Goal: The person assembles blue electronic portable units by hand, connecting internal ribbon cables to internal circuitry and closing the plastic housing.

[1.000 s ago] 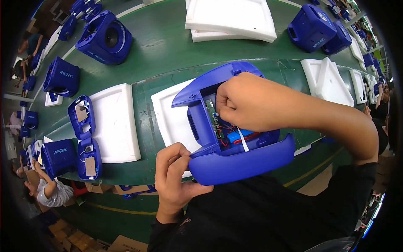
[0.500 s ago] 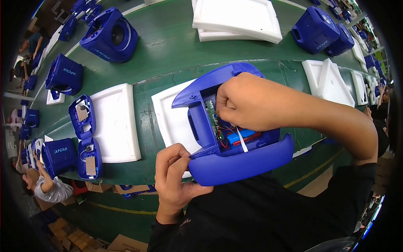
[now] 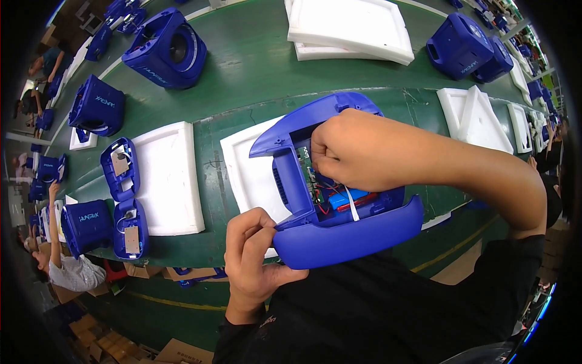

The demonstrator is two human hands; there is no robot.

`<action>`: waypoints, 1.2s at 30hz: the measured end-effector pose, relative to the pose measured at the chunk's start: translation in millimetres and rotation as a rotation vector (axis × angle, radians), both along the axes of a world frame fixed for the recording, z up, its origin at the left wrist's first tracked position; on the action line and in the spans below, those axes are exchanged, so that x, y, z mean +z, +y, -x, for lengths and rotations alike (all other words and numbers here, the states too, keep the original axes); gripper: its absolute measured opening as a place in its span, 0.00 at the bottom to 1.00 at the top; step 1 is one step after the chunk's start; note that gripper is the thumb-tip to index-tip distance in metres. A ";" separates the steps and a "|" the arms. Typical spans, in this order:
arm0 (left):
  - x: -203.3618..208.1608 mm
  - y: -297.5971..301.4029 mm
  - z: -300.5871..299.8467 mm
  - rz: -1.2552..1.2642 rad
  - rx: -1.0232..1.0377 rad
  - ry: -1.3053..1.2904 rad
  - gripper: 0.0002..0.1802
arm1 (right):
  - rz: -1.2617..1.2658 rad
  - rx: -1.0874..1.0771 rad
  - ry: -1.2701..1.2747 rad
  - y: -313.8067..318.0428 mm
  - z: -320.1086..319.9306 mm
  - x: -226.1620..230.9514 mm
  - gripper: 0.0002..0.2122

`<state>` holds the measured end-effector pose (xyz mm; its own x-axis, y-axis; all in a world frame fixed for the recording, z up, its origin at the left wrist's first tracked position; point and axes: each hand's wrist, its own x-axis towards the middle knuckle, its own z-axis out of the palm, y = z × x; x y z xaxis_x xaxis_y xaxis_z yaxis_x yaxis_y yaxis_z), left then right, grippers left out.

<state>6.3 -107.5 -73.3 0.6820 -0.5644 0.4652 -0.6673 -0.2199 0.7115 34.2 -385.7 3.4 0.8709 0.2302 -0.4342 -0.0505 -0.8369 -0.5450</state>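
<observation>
- Hands, two, both bare: the left hand (image 3: 251, 255) and the right hand (image 3: 351, 148).
- Open blue housing, one (image 3: 348, 239), between the two hands: its near corner in the left, its cavity under the right.
- Inside the housing, below and beside the right fingers: one green circuit board (image 3: 305, 162), one blue battery pack (image 3: 342, 200), one white strip (image 3: 352, 203) across the pack, red wires (too tangled to count).
- Foam tray, one (image 3: 245, 173), just beyond the left hand, partly covered by the housing.
- Foam tray, one more (image 3: 163, 176), farther to the left hand's left; two blue panels (image 3: 115, 176) along its outer edge, each bearing a beige board.
- Foam trays, two, stacked (image 3: 351, 27), well beyond the right hand; two more, overlapping (image 3: 479, 121), beyond the right forearm.
- Blue cabinets, larger: three on the left hand's side (image 3: 86, 227), two past the right forearm (image 3: 461, 45); smaller ones recede at both edges.
- Co-worker in a white top, one (image 3: 76, 272), well left of the left hand, an arm raised.
- Left hand, pose: fingers bent over the housing's corner, thumb lying along the lower edge; closed on it.
- Right hand, pose: forearm reaching in from the right, elbow out, knuckles up, fingers curled nearly into a fist and dipping into the cavity; fingertips mostly hidden, so whether they grip anything cannot be told.
</observation>
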 end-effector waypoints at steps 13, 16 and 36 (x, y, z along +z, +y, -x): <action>-1.0 0.3 -0.4 0.003 -0.001 0.019 0.30 | -0.018 -0.086 0.070 6.0 0.6 4.2 0.16; -1.0 0.2 -0.3 0.001 0.000 0.012 0.30 | -0.011 -0.110 0.074 9.8 2.1 9.0 0.17; -10.8 3.2 2.5 0.014 0.015 0.046 0.32 | 0.035 -0.003 0.069 3.2 -3.7 -0.6 0.15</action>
<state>3.8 -104.4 -84.1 0.7108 -0.5479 0.4411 -0.6309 -0.2195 0.7441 37.9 -382.5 2.8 0.8391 0.2110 -0.5014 -0.0899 -0.8552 -0.5104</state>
